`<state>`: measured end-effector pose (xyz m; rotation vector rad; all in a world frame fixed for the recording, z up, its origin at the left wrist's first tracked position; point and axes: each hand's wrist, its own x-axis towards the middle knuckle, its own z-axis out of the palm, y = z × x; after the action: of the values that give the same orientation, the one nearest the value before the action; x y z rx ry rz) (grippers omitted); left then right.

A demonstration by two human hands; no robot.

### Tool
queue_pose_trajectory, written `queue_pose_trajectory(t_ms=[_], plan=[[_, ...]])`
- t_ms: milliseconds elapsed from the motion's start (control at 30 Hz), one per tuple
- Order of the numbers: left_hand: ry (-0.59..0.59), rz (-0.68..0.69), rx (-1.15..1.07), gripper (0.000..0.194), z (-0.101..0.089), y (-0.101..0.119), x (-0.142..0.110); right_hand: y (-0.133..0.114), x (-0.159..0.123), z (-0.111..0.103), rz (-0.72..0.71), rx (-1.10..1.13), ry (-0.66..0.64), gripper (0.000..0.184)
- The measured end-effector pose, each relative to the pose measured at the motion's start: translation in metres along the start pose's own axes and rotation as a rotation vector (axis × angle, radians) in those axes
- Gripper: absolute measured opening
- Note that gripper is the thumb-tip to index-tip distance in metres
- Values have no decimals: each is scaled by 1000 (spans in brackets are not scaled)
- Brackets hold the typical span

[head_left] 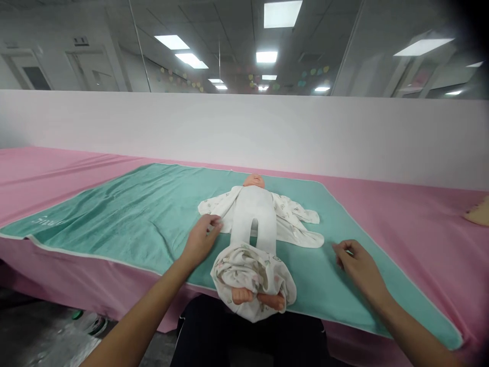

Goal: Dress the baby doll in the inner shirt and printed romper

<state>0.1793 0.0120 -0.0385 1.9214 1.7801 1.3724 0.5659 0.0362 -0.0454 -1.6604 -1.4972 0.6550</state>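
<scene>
A baby doll lies on its back on a teal towel, head away from me and bare feet near the table's front edge. A white printed garment is spread open under its torso, and more of it is bunched around the legs. My left hand pinches the garment's edge at the doll's left side, fingers closed on the cloth. My right hand rests on the towel to the right of the doll, apart from the garment, fingers loosely curled with nothing in them.
The towel lies on a table covered in pink cloth. A white partition wall runs behind the table. A tan object peeks in at the right edge. My dark trousers show below the table's front edge.
</scene>
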Motion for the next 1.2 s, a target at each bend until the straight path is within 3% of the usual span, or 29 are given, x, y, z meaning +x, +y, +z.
queue_pose_trajectory(t_ms=[100, 200, 267, 367, 433, 533, 633, 700, 767, 833, 933, 967, 1067, 1200], plan=[[-266, 100, -199, 27, 1, 12, -5, -15, 4, 12, -276, -157, -8, 21], [-393, 109, -324, 28, -2, 16, -7, -38, 21, 45, -600, -305, -21, 24], [-503, 90, -349, 30, -5, 16, -7, -52, 38, 71, -707, -496, -8, 29], [-616, 77, -363, 39, -8, 15, -7, -69, 66, 100, -706, -741, -3, 33], [-646, 97, -363, 45, -10, 14, -7, -74, 83, 106, -657, -784, -22, 27], [-669, 127, -359, 46, -12, 13, -8, -70, 107, 95, -426, -636, 7, 29], [-701, 144, -366, 39, -14, 12, -9, -56, 125, 73, -173, -520, 132, 36], [-719, 158, -370, 34, -14, 11, -9, -48, 124, 62, -155, -506, 215, 40], [-736, 180, -371, 31, -14, 11, -9, -47, 107, 59, -264, -454, 227, 40], [-761, 205, -370, 29, -14, 11, -9, -56, 73, 60, -425, -336, 60, 31], [-767, 202, -377, 25, -14, 14, -11, -81, 13, 65, -504, -99, -500, 21], [-752, 187, -384, 22, -14, 15, -11, -90, -5, 66, -510, -67, -629, 18], [-683, 144, -409, 15, -13, 18, -14, -108, -38, 65, -525, -57, -752, 10], [-548, 120, -386, 17, -8, 20, -16, -116, -45, 61, -584, -69, -856, 14]])
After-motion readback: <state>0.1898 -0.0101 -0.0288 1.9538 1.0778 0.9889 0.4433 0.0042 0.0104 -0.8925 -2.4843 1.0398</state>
